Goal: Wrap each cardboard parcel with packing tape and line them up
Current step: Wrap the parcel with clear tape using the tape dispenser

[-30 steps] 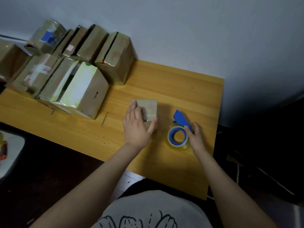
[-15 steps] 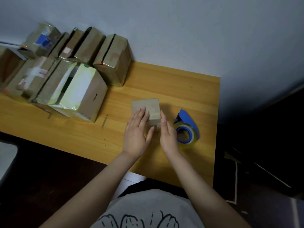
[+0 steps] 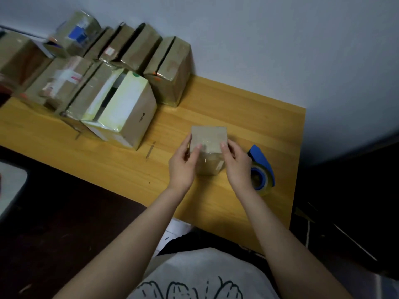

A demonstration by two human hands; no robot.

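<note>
A small cardboard parcel (image 3: 209, 139), shiny with clear tape, stands on the wooden table (image 3: 254, 117) in front of me. My left hand (image 3: 183, 165) grips its left side, thumb on the top face. My right hand (image 3: 236, 164) grips its right side, thumb also on top. A blue tape dispenser (image 3: 262, 167) with a roll of clear tape lies on the table just right of my right hand, untouched.
Several taped cardboard parcels (image 3: 129, 104) stand in two rows at the table's back left, against the wall. The table's right edge (image 3: 299, 169) drops off close to the dispenser. A dark floor lies to the left and right.
My right hand left the tape dispenser and came over to the small parcel. Both hands now hold the parcel by its sides, and the dispenser lies alone on the table.
</note>
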